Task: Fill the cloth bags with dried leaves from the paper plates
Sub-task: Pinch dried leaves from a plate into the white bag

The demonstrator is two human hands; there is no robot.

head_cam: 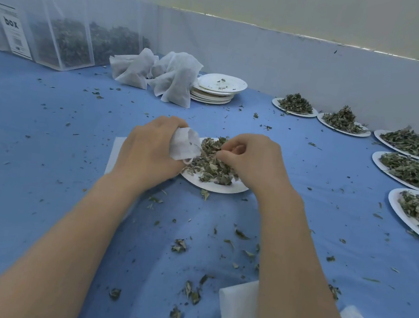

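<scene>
At frame centre, the left hand (150, 148) grips a white bag (185, 143) at the edge of a plate (215, 185) heaped with leaves (210, 161). The right hand (252, 159), fingers curled, pinches leaves from the heap. Filled bags (161, 74) and stacked plates (218, 90) lie above; more loaded plates (414, 171) line the right edge.

Two bare forearms, uncovered from the lower frame edge up to the wrists. No sleeves, gloves, watch, rings or bracelets. Left hand (150, 148) and right hand (252, 159) bare too, fingers (226, 158) unadorned, nails short.
</scene>
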